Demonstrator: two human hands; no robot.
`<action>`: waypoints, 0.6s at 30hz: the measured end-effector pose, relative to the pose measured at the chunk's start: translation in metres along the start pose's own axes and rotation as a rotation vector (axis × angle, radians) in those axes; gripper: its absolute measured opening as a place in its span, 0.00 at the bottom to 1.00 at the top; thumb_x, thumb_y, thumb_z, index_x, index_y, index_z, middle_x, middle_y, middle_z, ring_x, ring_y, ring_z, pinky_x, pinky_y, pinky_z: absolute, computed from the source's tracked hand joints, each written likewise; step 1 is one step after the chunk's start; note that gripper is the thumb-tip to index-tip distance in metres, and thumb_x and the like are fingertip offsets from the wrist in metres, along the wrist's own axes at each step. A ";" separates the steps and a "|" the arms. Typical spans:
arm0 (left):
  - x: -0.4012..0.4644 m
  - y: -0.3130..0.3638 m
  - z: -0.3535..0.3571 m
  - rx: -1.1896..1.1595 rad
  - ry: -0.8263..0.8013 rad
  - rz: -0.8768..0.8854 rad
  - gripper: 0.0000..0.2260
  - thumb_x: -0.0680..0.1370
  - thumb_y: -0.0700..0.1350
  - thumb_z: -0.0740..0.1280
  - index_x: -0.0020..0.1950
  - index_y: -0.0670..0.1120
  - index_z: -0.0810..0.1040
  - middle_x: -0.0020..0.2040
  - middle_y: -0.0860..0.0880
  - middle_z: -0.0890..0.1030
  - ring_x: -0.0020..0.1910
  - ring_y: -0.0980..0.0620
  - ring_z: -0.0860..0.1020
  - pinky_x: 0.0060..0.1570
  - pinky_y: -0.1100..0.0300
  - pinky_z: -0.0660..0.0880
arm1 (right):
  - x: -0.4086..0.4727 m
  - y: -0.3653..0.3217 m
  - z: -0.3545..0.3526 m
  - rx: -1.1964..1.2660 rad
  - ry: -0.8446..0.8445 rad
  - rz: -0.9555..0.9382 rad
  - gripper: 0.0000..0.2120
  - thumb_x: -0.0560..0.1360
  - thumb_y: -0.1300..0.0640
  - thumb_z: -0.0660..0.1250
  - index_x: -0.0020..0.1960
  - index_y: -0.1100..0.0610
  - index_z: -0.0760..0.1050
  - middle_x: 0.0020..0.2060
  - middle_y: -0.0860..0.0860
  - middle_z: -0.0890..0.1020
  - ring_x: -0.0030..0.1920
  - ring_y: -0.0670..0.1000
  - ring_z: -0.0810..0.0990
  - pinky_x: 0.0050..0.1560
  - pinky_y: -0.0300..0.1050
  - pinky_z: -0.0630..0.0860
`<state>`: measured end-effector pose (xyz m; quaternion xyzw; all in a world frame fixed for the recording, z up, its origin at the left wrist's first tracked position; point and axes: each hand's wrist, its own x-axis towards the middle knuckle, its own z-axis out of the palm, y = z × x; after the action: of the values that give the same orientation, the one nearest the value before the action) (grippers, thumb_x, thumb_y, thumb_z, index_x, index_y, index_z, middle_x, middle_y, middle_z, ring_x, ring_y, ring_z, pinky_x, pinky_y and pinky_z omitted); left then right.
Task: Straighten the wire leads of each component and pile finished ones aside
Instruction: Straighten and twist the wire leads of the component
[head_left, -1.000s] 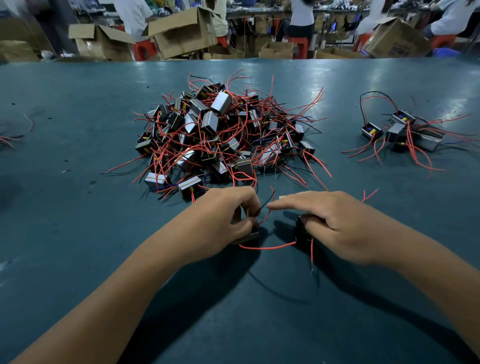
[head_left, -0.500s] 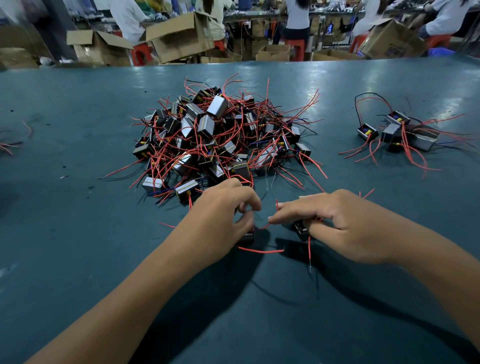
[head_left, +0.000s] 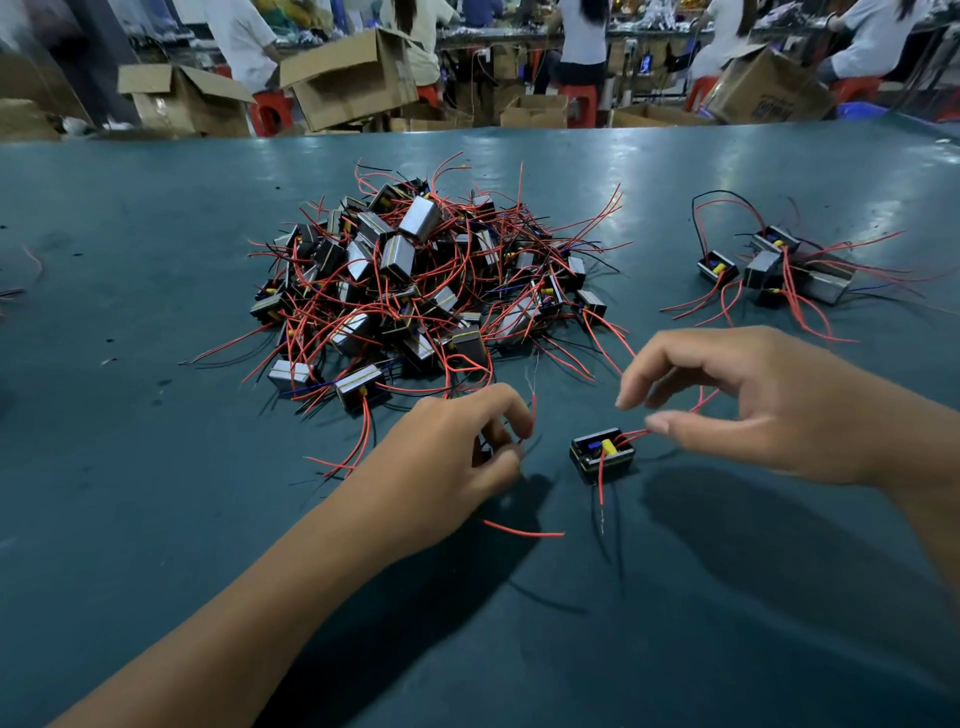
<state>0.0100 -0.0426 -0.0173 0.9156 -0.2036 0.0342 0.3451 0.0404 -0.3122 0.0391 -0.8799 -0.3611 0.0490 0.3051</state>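
While hands (head_left: 597, 421) work, boxes (head_left: 353, 78) gape.

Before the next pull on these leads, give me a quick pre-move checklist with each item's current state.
1. Component flat on the table, apart from the big pile: ok.
2. Right hand gripping a lead: not ok; fingertips hover by the red lead, not closed.
3. Left hand pinching a red wire: ok.
4. Which component that wire belongs to: cannot tell; hidden under the hand.
5. Finished pile reachable on the right: ok.
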 end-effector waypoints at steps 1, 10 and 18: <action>0.000 0.000 0.000 -0.004 0.002 -0.009 0.07 0.77 0.42 0.69 0.49 0.54 0.75 0.40 0.55 0.81 0.36 0.54 0.75 0.37 0.64 0.71 | -0.001 0.000 -0.001 0.002 0.005 -0.002 0.09 0.72 0.52 0.73 0.51 0.45 0.77 0.50 0.39 0.82 0.53 0.44 0.81 0.51 0.41 0.75; 0.000 0.000 0.001 -0.068 -0.010 -0.035 0.09 0.79 0.42 0.66 0.47 0.55 0.70 0.38 0.52 0.82 0.35 0.51 0.76 0.41 0.50 0.74 | 0.010 -0.003 0.030 -0.183 -0.039 -0.108 0.06 0.73 0.52 0.74 0.48 0.48 0.78 0.45 0.41 0.78 0.48 0.44 0.77 0.51 0.37 0.71; 0.000 -0.002 0.000 -0.098 -0.004 -0.051 0.07 0.79 0.42 0.66 0.46 0.54 0.71 0.37 0.51 0.82 0.36 0.49 0.78 0.41 0.48 0.75 | 0.011 -0.006 0.036 -0.180 -0.082 -0.137 0.03 0.74 0.51 0.69 0.47 0.47 0.81 0.41 0.43 0.78 0.45 0.44 0.76 0.48 0.38 0.71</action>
<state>0.0108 -0.0419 -0.0185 0.9025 -0.1825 0.0136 0.3899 0.0341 -0.2842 0.0149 -0.8742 -0.4355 0.0311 0.2125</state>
